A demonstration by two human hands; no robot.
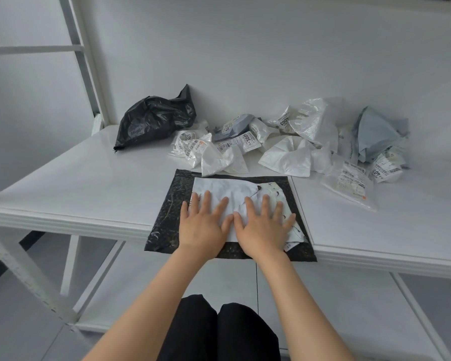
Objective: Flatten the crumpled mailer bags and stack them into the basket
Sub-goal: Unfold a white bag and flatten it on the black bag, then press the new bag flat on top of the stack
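So, you're pressing both hands flat on the white mailer. Your left hand and right hand are lying side by side, fingers straight and spread, thumbs nearly touching, gripping nothing. Makes sense to me: wide palms like that are ironing out creases, not holding the bag.

The white mailer is lying right on top of the flat black mailer, which is sitting at the near edge of the table and seems to be hanging slightly over it. I'm guessing you're building the stack there first, since no basket is showing anywhere.

The white one is looking mostly flat, but wrinkles are running through its middle, and there's a marked patch on its right part that I can't make out.

Behind the flat black mailer the crumpled pile is waiting, with a crumpled black bag sitting behind and to the left.
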